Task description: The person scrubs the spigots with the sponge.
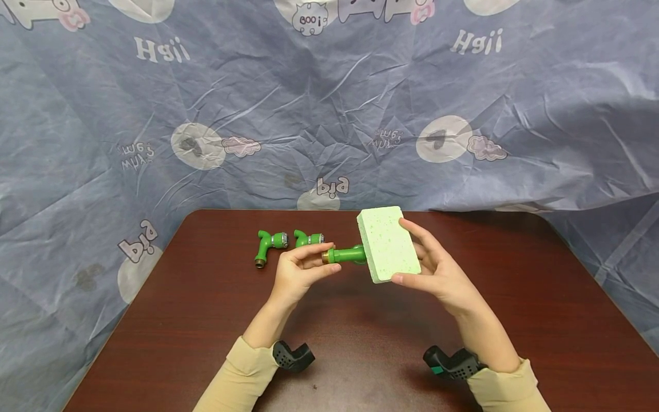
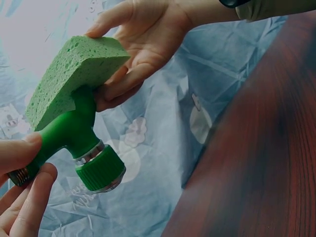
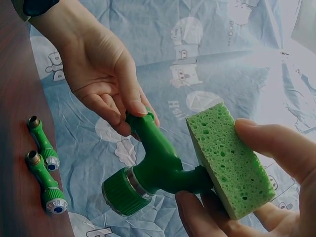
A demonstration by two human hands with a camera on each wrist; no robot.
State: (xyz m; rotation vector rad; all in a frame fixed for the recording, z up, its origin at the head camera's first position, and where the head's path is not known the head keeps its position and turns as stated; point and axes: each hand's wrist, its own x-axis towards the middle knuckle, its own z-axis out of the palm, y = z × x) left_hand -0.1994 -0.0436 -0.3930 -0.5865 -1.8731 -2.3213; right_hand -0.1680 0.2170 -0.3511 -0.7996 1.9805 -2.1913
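Observation:
My left hand (image 1: 292, 276) pinches a green tap (image 1: 349, 254) near its brass threaded end, between thumb and fingertips. Above the table, my right hand (image 1: 441, 276) grips a pale green sponge (image 1: 389, 243) by its edges. The sponge touches the far end of the tap and hides part of it in the head view. From the left wrist view, the tap's ribbed green collar (image 2: 101, 168) with a silvery rim points downward. In the right wrist view, fingers of the right hand lie close under the tap; whether they touch it I cannot tell.
Two more green taps, a left one (image 1: 265, 247) and a right one (image 1: 308, 238), lie on the dark brown table (image 1: 206, 332) behind the left hand. A blue-grey printed cloth (image 1: 319, 114) hangs behind the table.

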